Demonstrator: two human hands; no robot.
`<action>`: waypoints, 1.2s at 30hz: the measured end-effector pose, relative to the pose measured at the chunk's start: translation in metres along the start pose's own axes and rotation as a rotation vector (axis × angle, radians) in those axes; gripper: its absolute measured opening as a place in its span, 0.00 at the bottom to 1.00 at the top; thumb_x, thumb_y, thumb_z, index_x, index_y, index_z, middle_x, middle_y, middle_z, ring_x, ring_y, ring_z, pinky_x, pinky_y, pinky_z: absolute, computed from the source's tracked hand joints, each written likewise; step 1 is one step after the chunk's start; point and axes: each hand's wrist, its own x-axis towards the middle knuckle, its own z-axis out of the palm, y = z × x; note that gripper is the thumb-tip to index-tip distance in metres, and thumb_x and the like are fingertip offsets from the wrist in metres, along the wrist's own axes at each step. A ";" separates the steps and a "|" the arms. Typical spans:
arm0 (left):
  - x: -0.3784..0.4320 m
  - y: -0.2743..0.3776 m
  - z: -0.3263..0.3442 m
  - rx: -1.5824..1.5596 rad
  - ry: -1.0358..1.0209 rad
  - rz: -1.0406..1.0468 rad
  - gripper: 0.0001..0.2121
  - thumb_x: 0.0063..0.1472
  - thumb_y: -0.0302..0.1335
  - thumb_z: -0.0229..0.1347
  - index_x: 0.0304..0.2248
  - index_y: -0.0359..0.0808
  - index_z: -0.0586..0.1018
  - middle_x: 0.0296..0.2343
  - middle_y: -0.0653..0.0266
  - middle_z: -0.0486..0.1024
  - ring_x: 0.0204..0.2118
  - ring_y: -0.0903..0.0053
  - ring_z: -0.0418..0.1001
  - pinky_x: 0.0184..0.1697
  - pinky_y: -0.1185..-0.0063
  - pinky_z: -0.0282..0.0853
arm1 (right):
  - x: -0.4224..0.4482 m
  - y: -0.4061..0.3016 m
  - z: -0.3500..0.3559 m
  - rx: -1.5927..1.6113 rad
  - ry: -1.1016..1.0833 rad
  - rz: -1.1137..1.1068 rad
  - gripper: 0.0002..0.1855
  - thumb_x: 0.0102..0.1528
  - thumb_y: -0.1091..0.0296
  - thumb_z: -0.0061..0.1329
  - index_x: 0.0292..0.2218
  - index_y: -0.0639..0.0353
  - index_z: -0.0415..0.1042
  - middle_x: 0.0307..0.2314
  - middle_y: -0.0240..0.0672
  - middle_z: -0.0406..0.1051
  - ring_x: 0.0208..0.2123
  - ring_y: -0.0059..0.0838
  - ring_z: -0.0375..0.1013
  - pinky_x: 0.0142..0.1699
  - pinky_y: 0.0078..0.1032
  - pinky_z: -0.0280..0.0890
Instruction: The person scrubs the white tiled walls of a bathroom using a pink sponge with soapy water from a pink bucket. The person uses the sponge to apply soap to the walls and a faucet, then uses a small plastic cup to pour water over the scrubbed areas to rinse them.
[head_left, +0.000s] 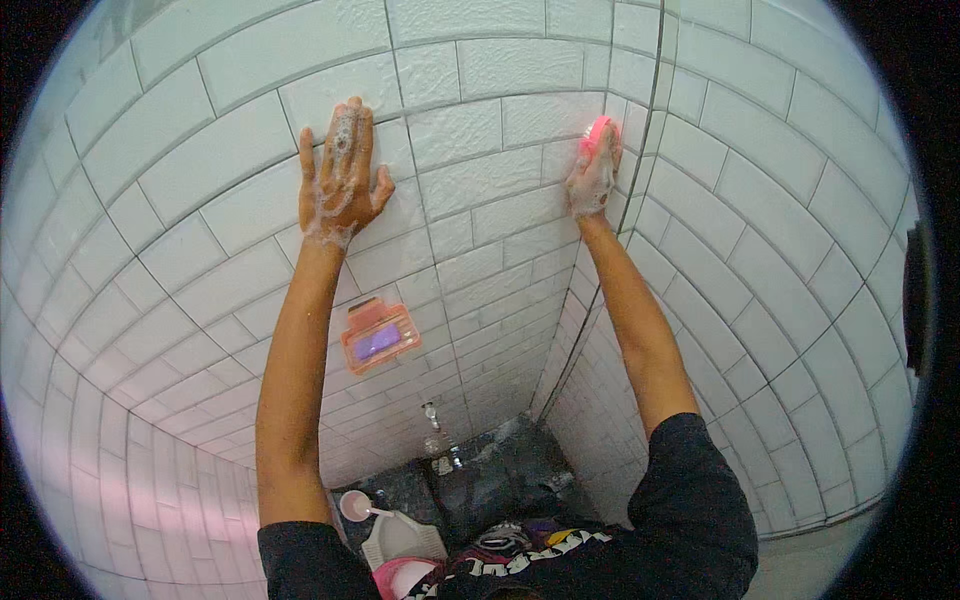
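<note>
My left hand, streaked with soap suds, lies flat on the white tiled wall with its fingers spread. Higher up toward the room's corner, my right hand is wrapped around a pink scrubbing brush that is held against the tiles. Suds cover the back of that hand too, and part of the brush is hidden by the fingers. Below my left hand, an orange-pink plastic soap dish is fixed to the wall, with a purple bar of soap in it.
A metal tap juts from the wall low down. On the dark floor stand a pink dipper and a pale plastic stool, with a pink-rimmed container beside them. A vertical pipe or cord runs along the right corner.
</note>
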 end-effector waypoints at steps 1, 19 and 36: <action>0.008 -0.007 -0.009 0.011 0.007 0.005 0.36 0.55 0.41 0.48 0.61 0.36 0.53 0.63 0.62 0.46 0.66 0.74 0.42 0.66 0.61 0.26 | 0.023 -0.007 0.007 0.017 0.023 0.021 0.27 0.62 0.67 0.32 0.60 0.70 0.49 0.56 0.53 0.56 0.60 0.51 0.53 0.65 0.44 0.40; 0.004 0.004 0.009 -0.006 0.026 -0.001 0.35 0.56 0.40 0.48 0.61 0.36 0.55 0.62 0.61 0.48 0.65 0.71 0.45 0.65 0.58 0.32 | -0.138 0.007 -0.029 -0.001 -0.150 0.209 0.31 0.59 0.72 0.40 0.61 0.65 0.48 0.57 0.52 0.53 0.60 0.51 0.51 0.64 0.44 0.43; 0.002 -0.008 0.001 -0.009 0.019 -0.006 0.35 0.56 0.41 0.48 0.61 0.37 0.54 0.63 0.61 0.47 0.66 0.72 0.43 0.65 0.60 0.29 | -0.083 -0.112 -0.015 0.372 -0.265 -0.116 0.32 0.54 0.76 0.43 0.59 0.68 0.53 0.57 0.54 0.55 0.61 0.48 0.54 0.64 0.41 0.46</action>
